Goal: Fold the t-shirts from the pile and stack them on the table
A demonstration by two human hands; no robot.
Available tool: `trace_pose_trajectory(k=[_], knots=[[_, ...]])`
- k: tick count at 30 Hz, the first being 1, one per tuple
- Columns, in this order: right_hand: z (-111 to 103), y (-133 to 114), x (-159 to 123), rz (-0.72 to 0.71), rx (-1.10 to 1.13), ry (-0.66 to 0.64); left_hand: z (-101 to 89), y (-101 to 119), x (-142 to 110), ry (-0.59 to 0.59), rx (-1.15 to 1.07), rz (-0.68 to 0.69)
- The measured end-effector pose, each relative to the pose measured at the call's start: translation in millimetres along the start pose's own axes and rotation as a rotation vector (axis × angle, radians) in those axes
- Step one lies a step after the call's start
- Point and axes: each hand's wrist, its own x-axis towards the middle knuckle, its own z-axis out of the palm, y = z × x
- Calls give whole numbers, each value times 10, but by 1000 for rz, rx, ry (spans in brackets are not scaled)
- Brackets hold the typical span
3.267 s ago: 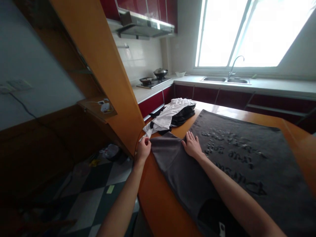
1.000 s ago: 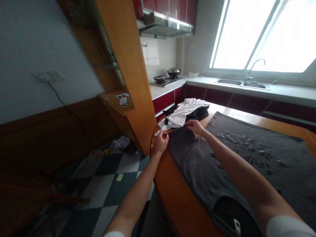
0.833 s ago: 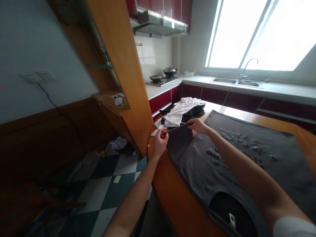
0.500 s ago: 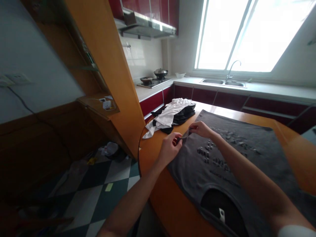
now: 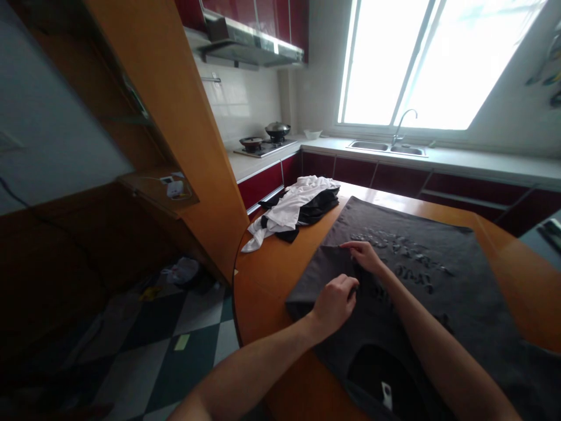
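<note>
"Grey shirt (image 5: 477,298), you say. Where is it lying?"

"Spread across the wooden surface (image 5: 269,278), with its left side turned over on itself."

"And going across from the left?"

"First a wooden cabinet (image 5: 170,111), with a white device (image 5: 175,189) on its low shelf. Below is a checkered floor (image 5: 188,362). Next, beyond the cabinet, a stove (image 5: 265,147) carries two lidded pans."

"What shares the surface?"

"A loose pile of white and black clothes (image 5: 291,204) near its far left edge, apart from both hands."

"Now the hands?"

"The left hand (image 5: 333,301) comes first, its grip pinched on dark cloth of the shirt, fingers curled in. The right hand (image 5: 366,256) is just beside it and farther from the wearer, its grip pinching the edge of the folded part between thumb and fingers."

"Anything past them?"

"The dark neck opening (image 5: 377,365) lies nearest the wearer, with a white label (image 5: 386,396) inside. Raised lettering (image 5: 416,275) runs over the shirt's front, and a double sink (image 5: 388,147) sits in the far counter (image 5: 473,158)."
</note>
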Motion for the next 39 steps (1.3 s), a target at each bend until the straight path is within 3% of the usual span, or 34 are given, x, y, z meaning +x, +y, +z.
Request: trace_pose_trajectory(k=[6,17,26,34,39], knots=[[53,44,-6,-1,17,76,30,-25,-74,-106,73,36],[161,8,-83,46,44,121,43,-62,-108,-140,38,130],[172,106,-116,-28,-228,155,38,-47,-117,-198,81,153],[123,-10,-158,-21,-529,129,47,-60,-127,-297,127,197],[127,-52,-169,31,-635,111,-61,-65,-66,-258,63,205]])
